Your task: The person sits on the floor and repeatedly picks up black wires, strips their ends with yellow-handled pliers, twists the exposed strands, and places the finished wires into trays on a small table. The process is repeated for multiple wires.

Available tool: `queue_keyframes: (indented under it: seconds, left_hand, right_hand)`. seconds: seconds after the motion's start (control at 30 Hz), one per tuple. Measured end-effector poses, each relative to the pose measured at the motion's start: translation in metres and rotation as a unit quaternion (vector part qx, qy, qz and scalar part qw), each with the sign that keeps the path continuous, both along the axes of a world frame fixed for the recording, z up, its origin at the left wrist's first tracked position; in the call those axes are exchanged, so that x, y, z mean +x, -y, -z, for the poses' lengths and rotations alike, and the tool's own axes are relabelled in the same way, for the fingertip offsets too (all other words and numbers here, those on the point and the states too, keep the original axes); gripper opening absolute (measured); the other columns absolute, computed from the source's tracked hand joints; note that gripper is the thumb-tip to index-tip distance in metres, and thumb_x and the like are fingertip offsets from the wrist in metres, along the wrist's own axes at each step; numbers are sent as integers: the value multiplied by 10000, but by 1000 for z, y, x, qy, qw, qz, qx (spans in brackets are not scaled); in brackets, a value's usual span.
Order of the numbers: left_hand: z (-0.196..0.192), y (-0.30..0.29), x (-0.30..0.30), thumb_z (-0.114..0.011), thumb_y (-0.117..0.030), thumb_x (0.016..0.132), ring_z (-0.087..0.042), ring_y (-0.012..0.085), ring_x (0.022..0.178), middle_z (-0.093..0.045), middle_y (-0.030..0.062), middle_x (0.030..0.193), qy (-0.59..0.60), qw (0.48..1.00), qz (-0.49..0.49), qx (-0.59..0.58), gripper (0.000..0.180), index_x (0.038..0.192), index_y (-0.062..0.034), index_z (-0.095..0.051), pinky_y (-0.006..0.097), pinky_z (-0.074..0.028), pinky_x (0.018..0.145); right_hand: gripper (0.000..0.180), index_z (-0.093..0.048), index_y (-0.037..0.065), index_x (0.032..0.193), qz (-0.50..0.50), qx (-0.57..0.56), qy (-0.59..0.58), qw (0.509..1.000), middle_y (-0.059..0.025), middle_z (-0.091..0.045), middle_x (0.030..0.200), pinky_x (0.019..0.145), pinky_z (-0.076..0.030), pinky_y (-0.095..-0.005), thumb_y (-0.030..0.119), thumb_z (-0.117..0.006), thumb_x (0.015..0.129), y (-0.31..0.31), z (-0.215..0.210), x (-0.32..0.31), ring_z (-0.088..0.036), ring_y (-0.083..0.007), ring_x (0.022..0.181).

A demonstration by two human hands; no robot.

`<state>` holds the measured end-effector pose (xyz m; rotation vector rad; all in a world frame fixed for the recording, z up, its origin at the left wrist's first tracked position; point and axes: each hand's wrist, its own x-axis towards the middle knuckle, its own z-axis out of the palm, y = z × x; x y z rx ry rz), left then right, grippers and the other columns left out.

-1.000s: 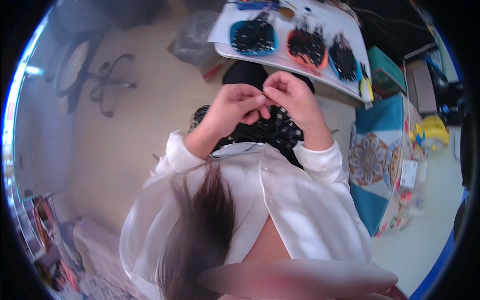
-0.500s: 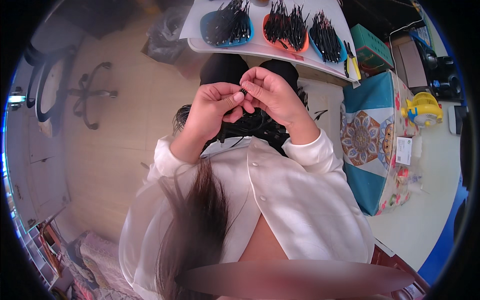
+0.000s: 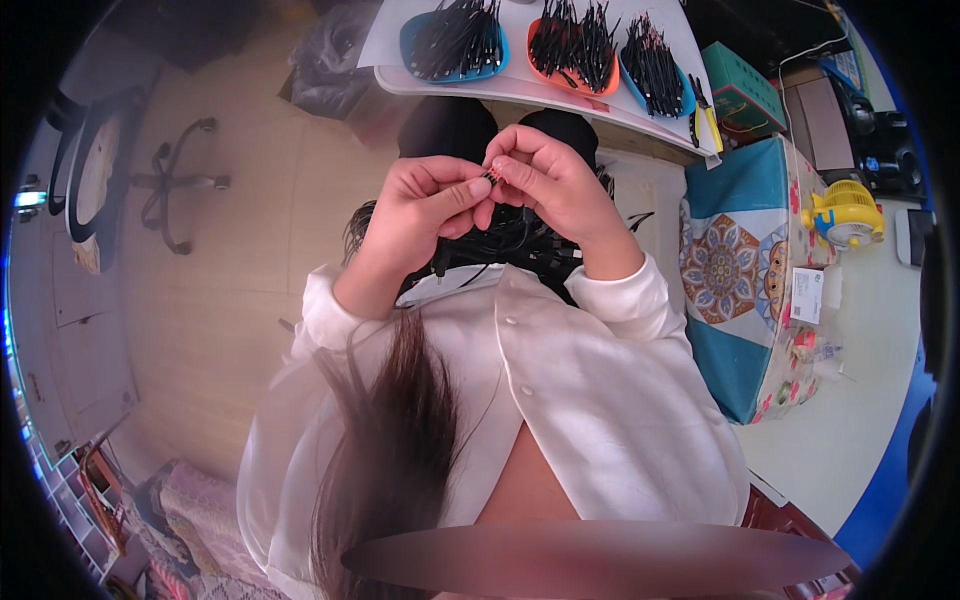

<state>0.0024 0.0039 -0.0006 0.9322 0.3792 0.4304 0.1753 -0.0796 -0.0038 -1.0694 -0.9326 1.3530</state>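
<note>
Both hands remain raised over the lap, left hand (image 3: 425,205) and right hand (image 3: 545,180) now pinched closer together on one small dark connector piece (image 3: 491,174), above the tangled black cable bundle (image 3: 520,240), below the white surface's (image 3: 520,88) near edge.

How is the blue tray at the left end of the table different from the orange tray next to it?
The blue tray is blue and sits at the left end; the orange tray is orange and sits in the middle of the row. The blue tray's black pieces lie slanted in one heap, while the orange tray's stand in two clumps. Both are shallow trays filled with thin black pieces on the white table.
</note>
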Motion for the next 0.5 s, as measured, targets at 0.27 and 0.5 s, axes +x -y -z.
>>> queue_keyframes:
  seconds: [0.27,0.5]
  left_hand:
    - [-5,7,-3,-603,-58,929,-464,30,554,-623,52,694,-31,995,-33,84,122,947,41,-671,165,-321,465]
    - [-6,9,-3,-616,-68,920,-466,30,571,-618,37,684,-59,989,7,133,122,920,35,-682,170,-347,480]
  right_hand:
    - [301,-542,14,811,72,125,356,923,-25,-521,676,556,-391,-229,257,-532,989,19,-20,-5,-481,-73,627]
    - [290,-534,11,725,130,144,419,887,-72,-534,590,490,-384,-255,194,-604,938,12,-11,-18,-476,-113,523]
